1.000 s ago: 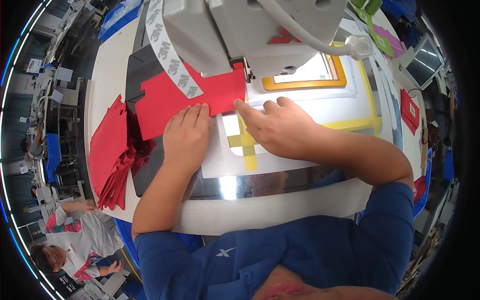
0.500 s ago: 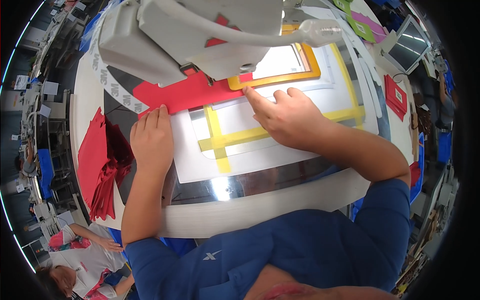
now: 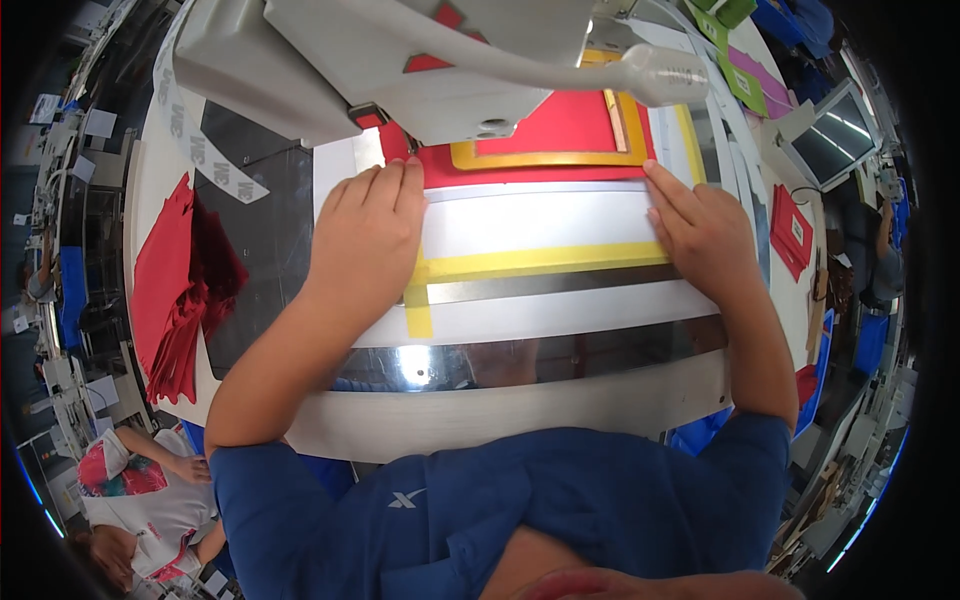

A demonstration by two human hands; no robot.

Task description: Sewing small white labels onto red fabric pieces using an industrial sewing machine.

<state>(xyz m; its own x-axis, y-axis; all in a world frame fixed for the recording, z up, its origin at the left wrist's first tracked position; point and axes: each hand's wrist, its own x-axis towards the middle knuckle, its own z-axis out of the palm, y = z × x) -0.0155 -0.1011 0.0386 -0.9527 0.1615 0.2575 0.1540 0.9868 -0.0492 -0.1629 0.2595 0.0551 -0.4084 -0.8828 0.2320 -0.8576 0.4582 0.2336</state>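
My left hand (image 3: 368, 228) lies flat on the left end of a white template plate (image 3: 540, 225), fingertips at the edge of a red fabric piece (image 3: 560, 135). My right hand (image 3: 700, 228) presses flat on the plate's right end, fingers apart. The red fabric sits under a yellow frame (image 3: 560, 155) beneath the grey sewing machine head (image 3: 400, 55). Yellow tape strips (image 3: 530, 263) cross the plate. Neither hand grips anything.
A stack of red fabric pieces (image 3: 175, 290) lies at the table's left. A white strap (image 3: 205, 150) hangs from the machine. A shiny metal strip (image 3: 530, 355) runs along the table front. A monitor (image 3: 830, 145) stands at right. Another person (image 3: 150, 500) sits lower left.
The red fabric and plate have shifted right under the machine head. Both hands have spread apart to the plate's two ends, the left moving up and right.
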